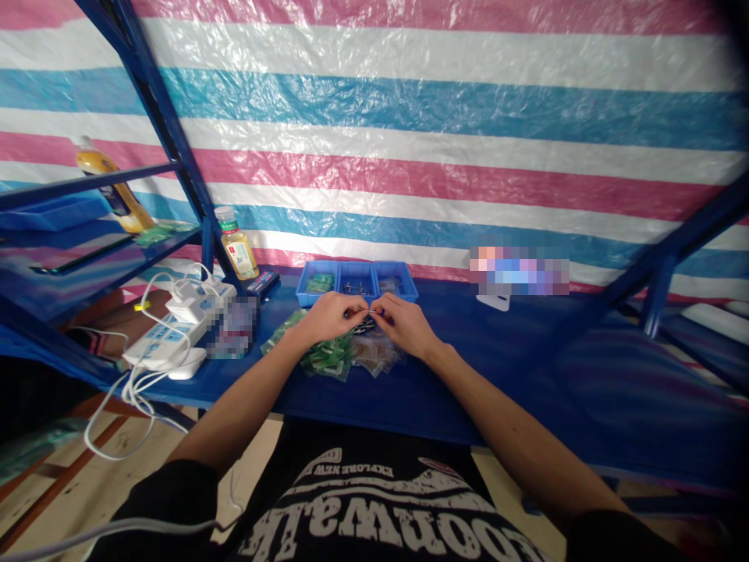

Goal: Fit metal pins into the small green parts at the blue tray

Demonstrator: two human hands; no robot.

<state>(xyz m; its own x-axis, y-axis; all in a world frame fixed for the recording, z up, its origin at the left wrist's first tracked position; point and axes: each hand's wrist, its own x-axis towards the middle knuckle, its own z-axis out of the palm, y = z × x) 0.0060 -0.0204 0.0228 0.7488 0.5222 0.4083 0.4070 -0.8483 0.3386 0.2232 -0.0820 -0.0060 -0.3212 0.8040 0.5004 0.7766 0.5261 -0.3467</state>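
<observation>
My left hand (pixel 331 316) and my right hand (pixel 405 320) meet in front of three joined blue bins, both closed in a pinch. Between the fingertips is something small, partly whitish, too tiny to name. Below them lies a heap of small dark and metallic pieces (pixel 363 326), partly covered by the hands. Green packets (pixel 328 357) are piled under my left wrist. Clear packets with brownish contents (pixel 374 355) lie beside them. The left bin (pixel 300 287) holds green packets, the middle bin (pixel 356 269) a few thin metal pieces, the right bin (pixel 413 290) clear packets.
White power strips (pixel 157 339) with tangled cables (pixel 137 390) occupy the table's left side. Behind them stand a bottle of yellowish liquid (pixel 239 248) and a dark box (pixel 261 287). Blue frame posts (pixel 169 140) rise at both sides; a striped sheet (pixel 409 156) hangs behind.
</observation>
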